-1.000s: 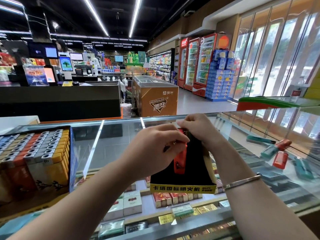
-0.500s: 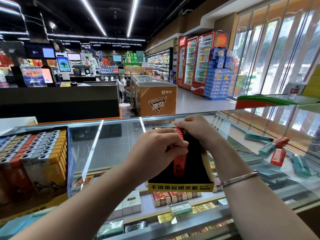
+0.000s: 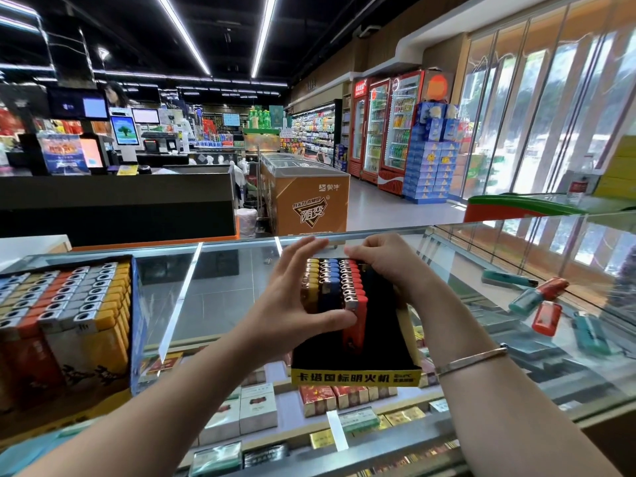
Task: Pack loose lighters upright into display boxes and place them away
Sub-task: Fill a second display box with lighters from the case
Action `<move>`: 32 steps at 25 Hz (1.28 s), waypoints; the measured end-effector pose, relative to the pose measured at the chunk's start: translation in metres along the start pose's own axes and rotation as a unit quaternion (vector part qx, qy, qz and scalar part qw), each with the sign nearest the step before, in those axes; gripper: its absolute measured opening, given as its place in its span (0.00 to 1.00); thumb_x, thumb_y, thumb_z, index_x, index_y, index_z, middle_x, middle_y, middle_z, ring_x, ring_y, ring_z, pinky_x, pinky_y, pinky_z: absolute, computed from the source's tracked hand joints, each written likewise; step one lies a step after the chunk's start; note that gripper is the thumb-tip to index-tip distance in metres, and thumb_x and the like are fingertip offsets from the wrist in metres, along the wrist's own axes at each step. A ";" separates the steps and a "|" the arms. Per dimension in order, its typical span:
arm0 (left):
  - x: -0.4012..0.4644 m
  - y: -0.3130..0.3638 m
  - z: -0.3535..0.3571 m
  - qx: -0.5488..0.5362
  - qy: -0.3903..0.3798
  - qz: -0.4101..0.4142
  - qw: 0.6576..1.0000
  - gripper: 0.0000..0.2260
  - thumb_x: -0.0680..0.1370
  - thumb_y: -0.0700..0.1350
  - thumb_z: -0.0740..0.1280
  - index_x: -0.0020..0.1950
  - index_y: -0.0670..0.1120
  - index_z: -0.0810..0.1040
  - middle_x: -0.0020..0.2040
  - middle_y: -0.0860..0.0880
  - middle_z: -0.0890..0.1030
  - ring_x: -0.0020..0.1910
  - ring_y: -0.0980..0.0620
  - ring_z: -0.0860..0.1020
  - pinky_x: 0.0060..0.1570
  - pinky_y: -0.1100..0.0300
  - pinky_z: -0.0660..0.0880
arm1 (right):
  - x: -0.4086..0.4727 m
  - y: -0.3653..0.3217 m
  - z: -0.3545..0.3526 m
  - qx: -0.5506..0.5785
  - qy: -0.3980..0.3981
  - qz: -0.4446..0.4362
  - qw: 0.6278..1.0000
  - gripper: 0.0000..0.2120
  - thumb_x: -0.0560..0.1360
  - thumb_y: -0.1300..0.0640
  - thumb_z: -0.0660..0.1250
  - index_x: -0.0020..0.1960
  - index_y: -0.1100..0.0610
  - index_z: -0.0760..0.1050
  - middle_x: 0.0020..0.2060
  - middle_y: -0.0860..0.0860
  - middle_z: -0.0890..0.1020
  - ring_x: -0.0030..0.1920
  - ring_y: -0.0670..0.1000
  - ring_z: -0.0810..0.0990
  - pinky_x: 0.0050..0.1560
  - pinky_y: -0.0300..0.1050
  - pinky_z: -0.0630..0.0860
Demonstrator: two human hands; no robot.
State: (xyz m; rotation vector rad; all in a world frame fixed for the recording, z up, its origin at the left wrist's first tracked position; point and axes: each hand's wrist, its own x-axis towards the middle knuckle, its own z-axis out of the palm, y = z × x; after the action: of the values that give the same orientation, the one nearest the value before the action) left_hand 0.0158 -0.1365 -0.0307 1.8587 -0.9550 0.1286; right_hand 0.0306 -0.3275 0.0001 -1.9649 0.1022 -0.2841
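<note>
- Long ceiling light strips (image 3: 182, 32) run toward twelve o'clock, bright against a dark ceiling.
- Daylight pours through the glass doors (image 3: 537, 125) at two o'clock, nearly washed out.
- The glass bench (image 3: 220, 290) carries streaks of glare and reflections.
- Wide-angle bending curves the edges; corners look soft, centre stays sharp.

Black display box (image 3: 375, 342), yellow front strip; lighters (image 3: 330, 287) yellow, blue, red.
</note>
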 end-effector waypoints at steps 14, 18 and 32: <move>0.010 -0.009 0.014 -0.216 -0.017 -0.124 0.968 0.37 0.67 0.26 0.68 0.66 0.53 0.56 0.53 0.43 0.74 0.49 0.47 0.79 0.43 0.59 0.79 | -0.033 0.035 -0.100 -0.327 0.282 0.042 0.901 0.07 0.74 0.58 0.61 0.42 0.61 0.75 0.40 0.60 0.79 0.40 0.58 0.76 0.40 0.47 0.71; 0.009 -0.006 0.019 -0.225 0.002 -0.115 0.968 0.36 0.66 0.25 0.67 0.62 0.54 0.57 0.53 0.45 0.72 0.51 0.48 0.77 0.41 0.63 0.77 | -0.057 0.062 -0.128 -0.479 0.261 0.243 0.802 0.22 0.75 0.51 0.61 0.66 0.59 0.67 0.67 0.60 0.64 0.65 0.62 0.64 0.62 0.58 0.66; 0.007 -0.005 0.019 -0.229 -0.010 -0.119 0.966 0.36 0.67 0.26 0.69 0.63 0.53 0.57 0.54 0.44 0.72 0.53 0.46 0.77 0.48 0.58 0.77 | -0.081 0.070 -0.161 -0.396 0.249 0.312 0.827 0.10 0.75 0.60 0.64 0.53 0.66 0.72 0.43 0.60 0.76 0.45 0.57 0.77 0.46 0.49 0.77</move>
State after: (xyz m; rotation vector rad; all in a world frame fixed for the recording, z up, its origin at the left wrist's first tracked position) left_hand 0.0181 -0.1551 -0.0401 1.5269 -0.6948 -0.2396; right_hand -0.0831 -0.4832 -0.0157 -2.4652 1.3729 -0.3401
